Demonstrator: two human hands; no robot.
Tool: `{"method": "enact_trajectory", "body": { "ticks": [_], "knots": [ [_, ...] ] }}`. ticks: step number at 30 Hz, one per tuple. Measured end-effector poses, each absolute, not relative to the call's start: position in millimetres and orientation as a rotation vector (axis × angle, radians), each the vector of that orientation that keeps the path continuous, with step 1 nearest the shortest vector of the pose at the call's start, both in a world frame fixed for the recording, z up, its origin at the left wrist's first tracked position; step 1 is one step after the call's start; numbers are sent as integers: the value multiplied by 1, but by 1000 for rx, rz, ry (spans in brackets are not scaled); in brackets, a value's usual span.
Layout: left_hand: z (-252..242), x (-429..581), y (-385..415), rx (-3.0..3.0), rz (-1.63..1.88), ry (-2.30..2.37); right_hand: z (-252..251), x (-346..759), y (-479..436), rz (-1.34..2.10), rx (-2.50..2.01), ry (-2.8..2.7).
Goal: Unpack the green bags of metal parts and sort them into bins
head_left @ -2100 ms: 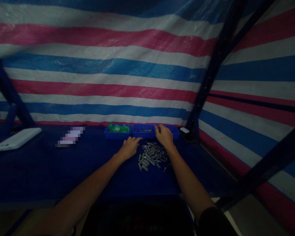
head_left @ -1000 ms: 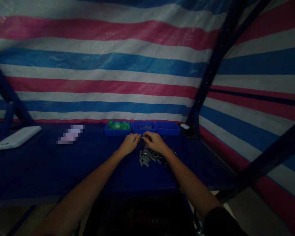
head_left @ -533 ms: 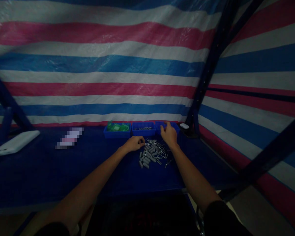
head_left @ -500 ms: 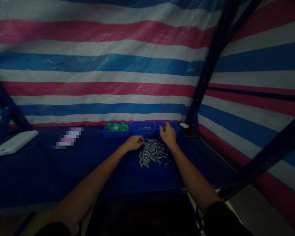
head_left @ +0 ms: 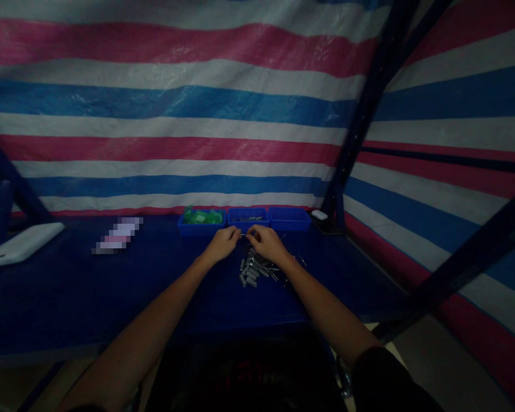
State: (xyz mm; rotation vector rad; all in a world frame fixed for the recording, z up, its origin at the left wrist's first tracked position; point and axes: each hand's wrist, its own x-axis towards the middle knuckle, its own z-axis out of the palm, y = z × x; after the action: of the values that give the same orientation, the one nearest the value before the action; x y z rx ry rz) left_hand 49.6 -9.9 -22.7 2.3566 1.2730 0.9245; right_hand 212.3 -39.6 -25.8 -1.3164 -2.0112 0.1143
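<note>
My left hand [head_left: 225, 242] and my right hand [head_left: 262, 241] are close together above the table, in front of the bins. A thin metal pin [head_left: 244, 234] spans the small gap between their pinched fingertips. Below my right hand lies a pile of grey cylinders [head_left: 252, 270] mixed with thin metal pins [head_left: 273, 274], partly hidden by that hand. Behind my hands, the middle blue bin [head_left: 249, 225] contains some small metal parts. Green plastic packaging [head_left: 203, 216] fills the left blue bin [head_left: 201, 230]. The right blue bin [head_left: 289, 220] shows no parts.
On the blue table [head_left: 154, 297], a white device [head_left: 23, 243] lies far left, beside a pixelated flat item [head_left: 118, 235]. A small white case [head_left: 319, 215] rests on a dark object at the back right. Blue frame posts and striped sheeting surround the table.
My right hand has moved left and down from the right bin to meet my left hand. A pin now shows between their fingertips. The view has shifted slightly.
</note>
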Motion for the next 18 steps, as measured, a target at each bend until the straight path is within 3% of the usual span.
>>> {"method": "enact_trajectory", "body": {
  "ticks": [12, 18],
  "knots": [
    [-16, 51, -21, 2481, 1048, 1177, -21, 215, -41, 88, -1276, -1954],
    [-25, 53, -16, 2467, 904, 1295, -9, 222, -42, 87, -1338, -1972]
  ]
}}
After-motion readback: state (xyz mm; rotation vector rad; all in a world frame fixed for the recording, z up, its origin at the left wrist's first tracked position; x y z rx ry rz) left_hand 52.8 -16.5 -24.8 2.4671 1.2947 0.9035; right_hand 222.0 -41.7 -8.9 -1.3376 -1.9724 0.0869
